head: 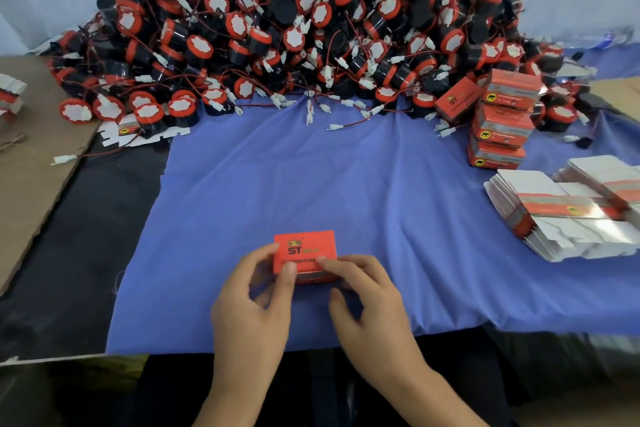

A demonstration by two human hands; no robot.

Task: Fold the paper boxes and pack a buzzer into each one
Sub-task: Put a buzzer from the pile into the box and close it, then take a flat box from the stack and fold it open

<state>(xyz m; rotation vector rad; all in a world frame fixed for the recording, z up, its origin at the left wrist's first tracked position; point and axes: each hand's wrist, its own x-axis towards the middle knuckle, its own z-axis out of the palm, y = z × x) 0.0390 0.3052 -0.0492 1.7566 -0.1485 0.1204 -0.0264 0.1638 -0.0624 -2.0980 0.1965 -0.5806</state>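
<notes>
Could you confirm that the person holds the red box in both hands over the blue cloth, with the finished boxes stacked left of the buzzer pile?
Not quite: the head view shows the finished boxes stacked at the right of the buzzer pile, not the left. The left hand and right hand do hold the red box over the blue cloth.

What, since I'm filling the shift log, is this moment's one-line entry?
left hand: grips red box; right hand: grips red box; red box: folded, over blue cloth; buzzer pile: behind
</notes>
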